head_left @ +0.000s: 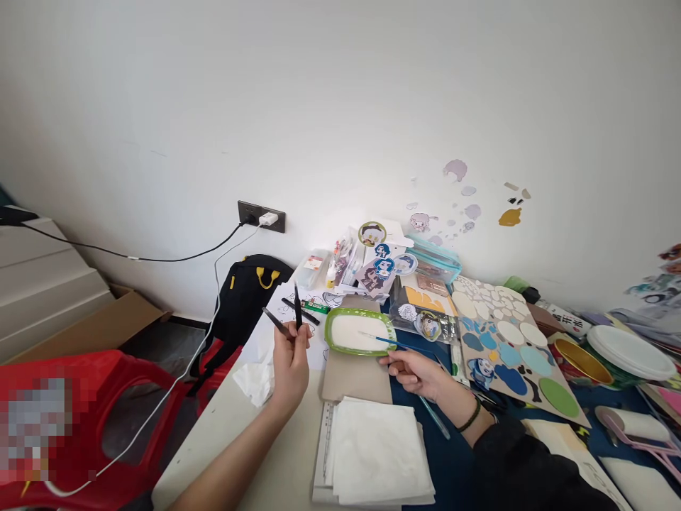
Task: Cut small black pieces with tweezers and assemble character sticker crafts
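The left grip (292,363) clasped black tweezers (298,309), presumably light, stiff, best held mid-length; the right grip (415,374), closure indeterminable, lay beside a green tray (351,350).

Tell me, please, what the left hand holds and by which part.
The left hand pinches dark prongs near their lower ends; whether one tool or two is unclear.
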Motion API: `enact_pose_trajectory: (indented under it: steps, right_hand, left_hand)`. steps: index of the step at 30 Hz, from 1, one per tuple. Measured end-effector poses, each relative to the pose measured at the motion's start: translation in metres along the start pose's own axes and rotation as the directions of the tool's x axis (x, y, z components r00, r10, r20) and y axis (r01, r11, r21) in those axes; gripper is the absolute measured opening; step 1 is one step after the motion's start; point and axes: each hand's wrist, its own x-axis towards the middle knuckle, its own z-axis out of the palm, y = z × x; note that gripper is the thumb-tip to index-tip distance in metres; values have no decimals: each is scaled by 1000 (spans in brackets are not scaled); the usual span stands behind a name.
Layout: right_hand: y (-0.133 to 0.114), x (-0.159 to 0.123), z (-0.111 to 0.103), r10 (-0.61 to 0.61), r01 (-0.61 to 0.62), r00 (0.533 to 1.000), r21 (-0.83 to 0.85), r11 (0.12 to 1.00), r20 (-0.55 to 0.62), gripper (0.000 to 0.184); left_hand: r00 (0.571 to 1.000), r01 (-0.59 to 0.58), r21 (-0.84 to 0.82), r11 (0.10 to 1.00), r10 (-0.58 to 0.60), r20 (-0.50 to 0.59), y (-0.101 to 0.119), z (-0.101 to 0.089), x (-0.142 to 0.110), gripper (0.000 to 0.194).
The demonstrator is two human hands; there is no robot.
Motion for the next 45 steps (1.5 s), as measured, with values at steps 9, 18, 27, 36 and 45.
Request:
enact_pose_trajectory:
  steps: [9, 18, 27, 36, 45]
  right_hand:
    - [0, 10, 1, 47, -50, 998, 85, 995, 40, 27]
    - [-1, 10, 6, 42, -46, 999, 141, 989, 28, 25]
    - [7, 0, 5, 49, -55, 998, 173, 983, 39, 16]
    - [14, -25, 12, 74, -84, 995, 185, 979, 62, 25]
    - [18, -74, 4, 36, -40, 999, 196, 980, 20, 28]
  left_hand:
    - [1000, 10, -29, 1000, -10, 7, 2, 1, -1, 19]
    - [1000, 10, -20, 1000, -10, 7, 2, 0, 1, 19]
    - [1000, 8, -14, 1000, -8, 1, 2, -1, 0, 19]
    - [1000, -12, 4, 1000, 12, 1, 2, -1, 3, 19]
    - [1000, -10, 29, 1000, 11, -18, 5, -1, 5, 20]
